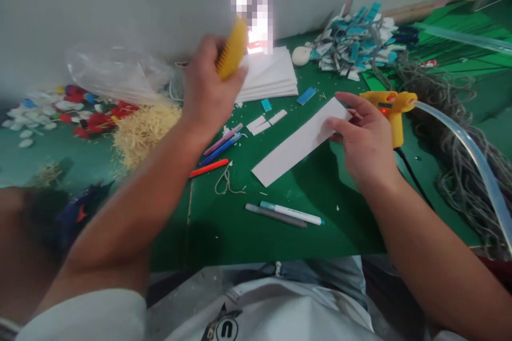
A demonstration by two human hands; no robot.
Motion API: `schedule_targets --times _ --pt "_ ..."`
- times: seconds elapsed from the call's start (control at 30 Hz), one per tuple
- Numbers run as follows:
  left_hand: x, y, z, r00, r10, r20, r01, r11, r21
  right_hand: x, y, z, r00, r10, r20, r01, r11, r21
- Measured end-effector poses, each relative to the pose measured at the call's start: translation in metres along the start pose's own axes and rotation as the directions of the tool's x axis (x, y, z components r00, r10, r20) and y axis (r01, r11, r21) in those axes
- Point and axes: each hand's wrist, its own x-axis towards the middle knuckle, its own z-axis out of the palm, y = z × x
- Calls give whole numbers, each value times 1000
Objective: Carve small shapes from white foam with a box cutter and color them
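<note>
My left hand [210,85] is raised above the green table [240,224], fingers closed round a yellow ridged tool [232,48] that looks like a utility knife. My right hand [366,141] pinches the upper end of a long white strip of board [298,144], which slants down to the left onto the table. A yellow glue gun [394,109] lies just behind my right hand, with a clear glue stick [468,154] sticking out to the right.
A stack of white sheets [270,77] lies at the back. Coloured pens [220,146], two markers [288,213], small white and blue offcuts [266,121], a straw pile [144,130], a heap of blue-white scraps [356,45] and grey cord [452,133] surround the work spot.
</note>
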Motion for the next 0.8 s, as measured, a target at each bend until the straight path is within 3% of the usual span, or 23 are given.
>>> schedule_targets --times 0.07,0.1,0.17,0.23,0.33,0.43,0.5,0.57,0.73,0.8 --pt "-38 10 -7 999 -34 -24 34 999 -22 -1 -1 -4 992 -128 0 124 958 -258" --pt "-54 13 -10 997 -75 -23 74 996 -54 -2 -2 -5 977 -211 16 200 898 -392" --pt "-80 17 -17 989 -145 23 146 980 -132 -5 -5 -8 930 -349 111 344 727 -595" --pt "-98 16 -22 978 -200 55 207 960 -187 -8 -8 -9 873 -418 252 467 568 -678" --pt "-113 11 -27 968 -243 58 249 948 -197 -11 -4 -8 757 -404 514 653 457 -603" --pt "-123 5 -26 968 -243 61 251 939 -236 -12 6 -4 576 -294 763 793 429 -432" --pt "-130 2 -23 962 -256 96 273 916 -294 -12 11 0 496 -211 842 821 431 -376" --pt "-137 -1 -19 957 -262 129 290 902 -321 -12 13 3 491 -150 858 814 430 -391" --pt "-147 -3 -14 967 -219 130 246 935 -255 -14 7 6 647 -119 753 746 304 -592" --pt "-149 -3 -15 973 -189 129 210 963 -167 -15 5 6 664 -120 738 736 280 -616"
